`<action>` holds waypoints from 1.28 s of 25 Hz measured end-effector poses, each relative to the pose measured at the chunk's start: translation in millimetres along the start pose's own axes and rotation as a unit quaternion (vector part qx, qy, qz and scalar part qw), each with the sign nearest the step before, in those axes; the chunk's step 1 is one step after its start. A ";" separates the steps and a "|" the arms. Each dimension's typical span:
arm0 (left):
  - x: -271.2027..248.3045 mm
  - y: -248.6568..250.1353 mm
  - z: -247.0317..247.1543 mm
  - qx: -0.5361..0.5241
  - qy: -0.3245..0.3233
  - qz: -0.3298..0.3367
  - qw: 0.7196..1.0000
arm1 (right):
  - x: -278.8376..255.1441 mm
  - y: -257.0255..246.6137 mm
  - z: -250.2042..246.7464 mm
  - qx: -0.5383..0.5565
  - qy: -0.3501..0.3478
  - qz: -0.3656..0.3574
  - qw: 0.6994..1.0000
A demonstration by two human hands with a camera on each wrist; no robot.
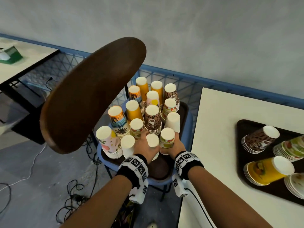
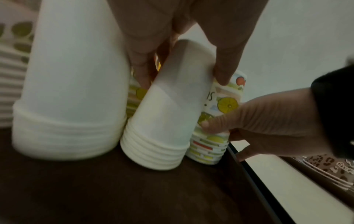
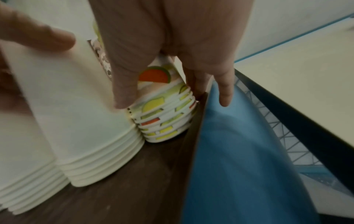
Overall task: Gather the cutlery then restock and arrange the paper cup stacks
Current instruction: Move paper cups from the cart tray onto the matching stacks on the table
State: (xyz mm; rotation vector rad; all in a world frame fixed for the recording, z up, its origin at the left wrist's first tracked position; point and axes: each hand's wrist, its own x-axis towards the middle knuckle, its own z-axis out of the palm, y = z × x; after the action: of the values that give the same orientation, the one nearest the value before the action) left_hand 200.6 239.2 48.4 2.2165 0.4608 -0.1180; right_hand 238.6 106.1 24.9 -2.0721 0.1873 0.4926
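Note:
Several upside-down paper cup stacks, plain and printed, stand packed on a dark brown tray [image 1: 162,168] on a blue seat [image 3: 229,151]. My left hand [image 1: 148,145] grips a short plain white stack [image 1: 152,140] at the tray's near edge; in the left wrist view my left hand [image 2: 182,80] has its fingers on both sides of that white stack [image 2: 164,115]. My right hand [image 1: 174,143] grips the fruit-printed stack [image 1: 167,137] right beside it. From the right wrist, my right hand [image 3: 161,95] curls round this fruit-printed stack [image 3: 166,115]. The two stacks touch.
A large dark brown curved panel [image 1: 92,96] rises over the tray's left side. A white table [image 1: 222,129] at the right carries a second dark tray [image 1: 243,129] with cup stacks lying on their sides. Cables [image 1: 79,195] trail on the floor. A blue mesh rail [image 1: 189,83] runs behind.

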 end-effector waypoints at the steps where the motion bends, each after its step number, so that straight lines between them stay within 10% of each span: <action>1: -1.4 -4.3 3.1 -0.018 0.005 -0.007 1.000 | 1.4 0.5 1.0 -0.001 -0.003 -0.003 1.000; 22: -15.9 -21.4 30.3 -0.134 -0.057 -0.030 0.989 | -26.1 24.3 -19.1 0.085 0.040 -0.055 0.994; 32: -61.0 49.3 38.0 -0.213 -0.079 0.049 0.973 | -87.3 37.9 -110.7 0.152 0.119 -0.125 0.973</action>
State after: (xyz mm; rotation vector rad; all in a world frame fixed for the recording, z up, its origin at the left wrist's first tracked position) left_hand 164.8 164.4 75.0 1.7868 0.2597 -0.1282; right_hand 177.0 -13.3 82.0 -1.8150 0.1295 0.0549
